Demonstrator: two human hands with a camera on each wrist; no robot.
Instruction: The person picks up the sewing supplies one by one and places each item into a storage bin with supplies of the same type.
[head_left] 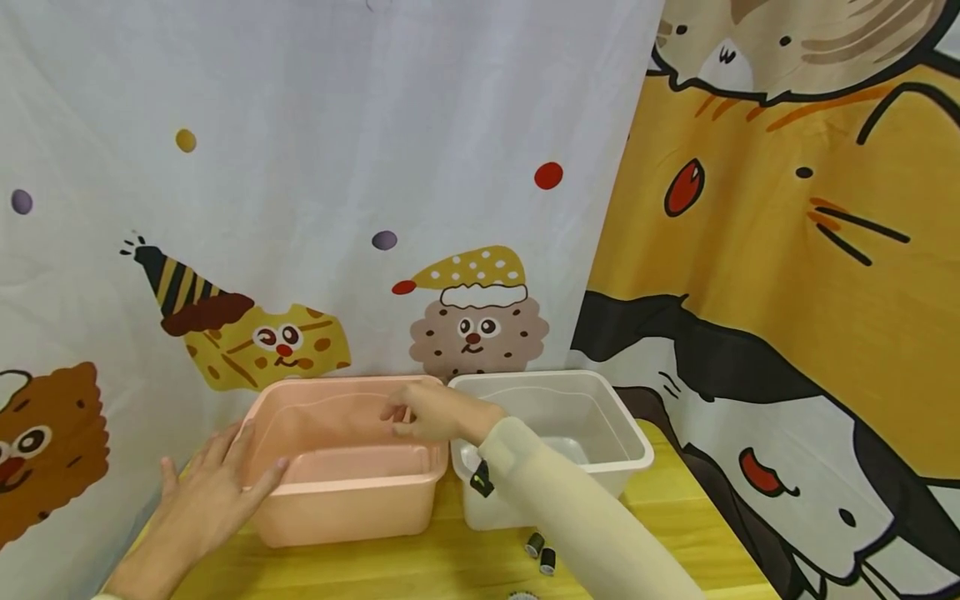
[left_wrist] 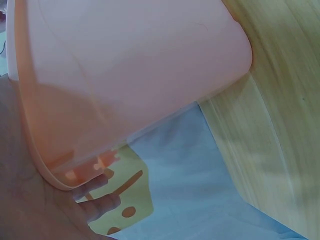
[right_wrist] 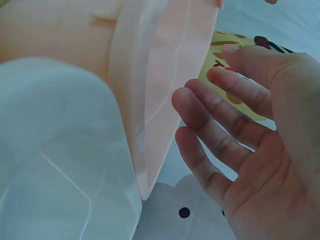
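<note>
Head view: left hand (head_left: 206,504) is resting spread on pink bin (head_left: 348,508); right hand (head_left: 438,412) is hovering empty, fingers loosely apart. Left-hand pushing could be jamming bins, white bin (head_left: 566,404) included.

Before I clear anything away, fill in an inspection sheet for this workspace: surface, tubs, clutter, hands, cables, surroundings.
Surface: yellowish wood-grain table.
Tubs: pink tub and white tub stand upright side by side, the pink one on the left hand's side.
Clutter: two small dark cylinders in front of the white tub; a greyish item cut off by the head view's bottom edge, too little showing to name.
Left hand: touches the pink tub's left rim, fingers spread.
Right hand: over the pink tub's right end, fingers loosely bent, holding nothing.
Cables: nothing seen.
Surroundings: cloth with cartoon prints behind the table.
</note>
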